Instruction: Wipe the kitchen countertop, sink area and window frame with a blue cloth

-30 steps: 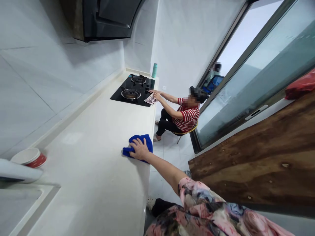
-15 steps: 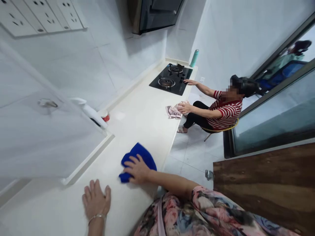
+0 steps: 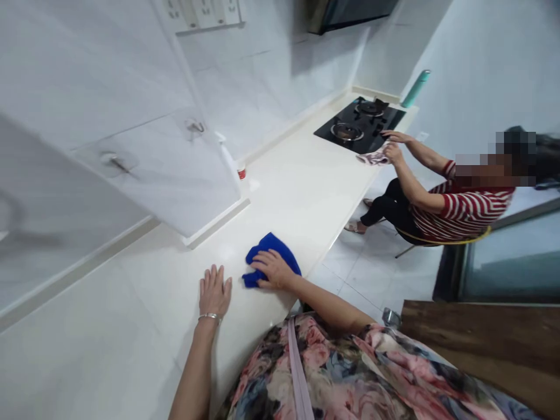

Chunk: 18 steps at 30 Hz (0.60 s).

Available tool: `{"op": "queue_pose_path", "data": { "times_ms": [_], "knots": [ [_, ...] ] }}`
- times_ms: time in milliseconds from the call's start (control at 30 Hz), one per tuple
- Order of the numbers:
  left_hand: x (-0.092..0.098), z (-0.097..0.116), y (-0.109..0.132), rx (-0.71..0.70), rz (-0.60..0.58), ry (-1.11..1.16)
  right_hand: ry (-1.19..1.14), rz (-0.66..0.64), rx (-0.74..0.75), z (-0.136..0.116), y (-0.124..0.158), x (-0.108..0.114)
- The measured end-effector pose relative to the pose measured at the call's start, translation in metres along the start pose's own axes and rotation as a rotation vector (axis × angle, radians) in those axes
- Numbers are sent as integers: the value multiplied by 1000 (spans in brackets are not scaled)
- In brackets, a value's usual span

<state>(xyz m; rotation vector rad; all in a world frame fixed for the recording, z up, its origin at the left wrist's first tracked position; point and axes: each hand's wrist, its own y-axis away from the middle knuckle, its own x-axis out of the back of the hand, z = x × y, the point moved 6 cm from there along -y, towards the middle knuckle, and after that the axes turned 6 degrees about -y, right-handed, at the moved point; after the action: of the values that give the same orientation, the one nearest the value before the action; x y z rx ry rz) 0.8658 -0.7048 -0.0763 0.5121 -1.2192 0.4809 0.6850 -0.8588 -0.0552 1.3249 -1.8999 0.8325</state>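
My right hand (image 3: 274, 269) presses a crumpled blue cloth (image 3: 271, 255) flat onto the white countertop (image 3: 301, 186), near its front edge. The fingers lie spread over the cloth. My left hand (image 3: 214, 291) rests palm down on the counter just to the left of the cloth, fingers stretched out, a bangle on the wrist. It holds nothing.
A seated person in a red striped top (image 3: 464, 204) holds a patterned rag (image 3: 374, 156) at the black gas hob (image 3: 361, 121) farther along. A teal bottle (image 3: 415, 88) stands behind the hob. A sink (image 3: 175, 181), a small red-and-white cup (image 3: 241, 170) and a wooden door (image 3: 481, 344) are nearby.
My right hand has drawn the blue cloth back along the counter toward me. My left hand has come into view and lies flat beside it. The seated person moved the rag back to the hob.
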Motion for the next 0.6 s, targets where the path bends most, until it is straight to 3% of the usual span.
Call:
{"op": "queue_pose_path", "data": {
  "times_ms": [233, 400, 500, 600],
  "knots": [
    [-1, -65, 135, 113, 151, 162, 129, 127, -240, 54, -43, 30],
    [8, -104, 229, 374, 247, 159, 229, 244, -399, 79, -70, 39],
    [7, -125, 264, 586, 273, 159, 241, 274, -491, 83, -79, 36],
    [1, -130, 273, 648, 267, 121, 251, 259, -555, 78, -86, 30]
  ]
}}
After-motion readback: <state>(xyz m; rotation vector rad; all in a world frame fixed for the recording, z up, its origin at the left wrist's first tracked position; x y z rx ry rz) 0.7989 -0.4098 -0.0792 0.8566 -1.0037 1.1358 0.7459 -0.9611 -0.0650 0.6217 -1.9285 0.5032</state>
